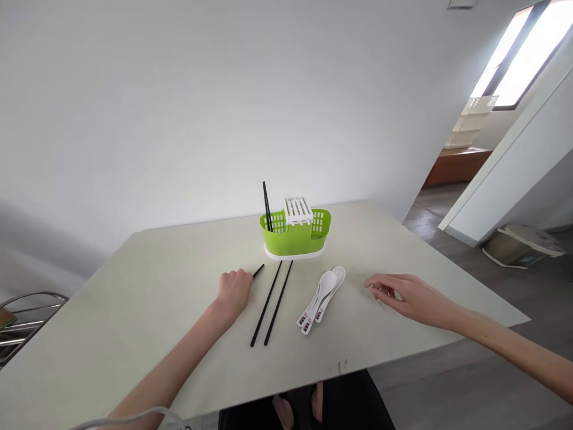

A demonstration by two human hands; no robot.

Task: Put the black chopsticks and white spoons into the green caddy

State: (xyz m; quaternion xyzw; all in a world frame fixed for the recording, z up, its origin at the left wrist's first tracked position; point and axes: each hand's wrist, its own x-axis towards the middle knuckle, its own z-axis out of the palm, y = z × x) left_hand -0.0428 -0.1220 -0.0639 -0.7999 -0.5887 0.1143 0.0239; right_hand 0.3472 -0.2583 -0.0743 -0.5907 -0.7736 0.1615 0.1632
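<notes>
So your left hand is balled up around a slim black chopstick, tip poking out toward two o'clock. Can't tell if the fist hides a second one. Your right hand is grasping nothing, fingers loosely curled near the tabletop.

Just off the left fist, between three and four o'clock, two long black chopsticks lie side by side. Sweep that fist sideways and you'd probably knock them askew. At nine o'clock from your right hand are overlapping white spoons with printed handles; grab one carelessly and the others could slide.

Further out, between one and two from your left, there's the oval green plastic basket, dark sticks leaning at its ten-o'clock end. Bump those and it might tip. Also, the pale cable by your left forearm could snag.
</notes>
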